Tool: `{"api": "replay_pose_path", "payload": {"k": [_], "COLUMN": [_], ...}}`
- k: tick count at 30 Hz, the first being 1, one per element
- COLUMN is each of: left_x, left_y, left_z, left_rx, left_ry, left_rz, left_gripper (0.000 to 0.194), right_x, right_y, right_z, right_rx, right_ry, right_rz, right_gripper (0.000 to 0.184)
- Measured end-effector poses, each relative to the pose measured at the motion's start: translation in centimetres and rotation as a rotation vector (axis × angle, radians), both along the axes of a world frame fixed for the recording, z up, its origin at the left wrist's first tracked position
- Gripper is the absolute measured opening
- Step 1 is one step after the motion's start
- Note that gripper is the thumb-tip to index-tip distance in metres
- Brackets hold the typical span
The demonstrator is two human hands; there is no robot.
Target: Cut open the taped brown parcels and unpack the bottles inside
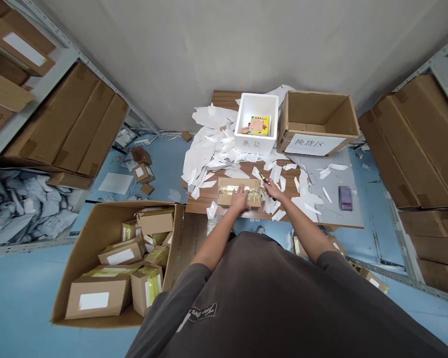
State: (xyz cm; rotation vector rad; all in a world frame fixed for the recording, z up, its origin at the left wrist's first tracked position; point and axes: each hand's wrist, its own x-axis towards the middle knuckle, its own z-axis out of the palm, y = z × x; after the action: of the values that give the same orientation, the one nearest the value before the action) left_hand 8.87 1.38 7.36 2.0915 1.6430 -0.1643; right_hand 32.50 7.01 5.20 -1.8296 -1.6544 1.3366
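A taped cardboard box (227,189) lies flat near the front edge of the wooden table. My left hand (240,199) rests on top of it with fingers stretched out over the clear tape. Just right of the box, my right hand (272,189) is closed around a yellow and black utility knife (263,178). The knife points up and left, apart from the box as far as I can see. Torn white paper scraps (275,174) lie around the box and under the right hand.
Behind stand a white foam box (256,145) holding small colourful packages and an open carton (317,129) with a paper label. At left, a large carton (70,248) is full of taped parcels. Shelves with brown boxes (425,144) flank both sides. A purple pixelated item (345,198) lies right.
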Motion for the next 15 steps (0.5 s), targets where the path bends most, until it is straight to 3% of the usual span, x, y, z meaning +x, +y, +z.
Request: {"api": "replay_pose_path", "payload": {"k": [3,7,11,15], "left_x": [0.6,0.6,0.2,0.4], "left_y": [0.3,0.8,1.0,1.3], "left_z": [-0.5,-0.6,-0.2,0.0], "left_rx": [-0.053,-0.073,-0.085,-0.07], "left_ry": [0.029,0.036,-0.002,-0.008], "left_rz": [0.007,-0.011,-0.016,-0.063], "left_gripper": [0.099,0.102,0.102,0.099], "right_x": [2.3,2.3,0.7,0.8], "right_y": [-1.2,-0.8,0.9,1.7], "right_z": [1.0,2.0,2.4,2.2], "right_rx": [-0.159,-0.013,0.089,0.095], "right_ry": [-0.019,-0.261,-0.488,-0.561], "right_rz": [0.286,0.578,0.679,0.714], "right_gripper": [0.025,0.022,0.025,0.027]}}
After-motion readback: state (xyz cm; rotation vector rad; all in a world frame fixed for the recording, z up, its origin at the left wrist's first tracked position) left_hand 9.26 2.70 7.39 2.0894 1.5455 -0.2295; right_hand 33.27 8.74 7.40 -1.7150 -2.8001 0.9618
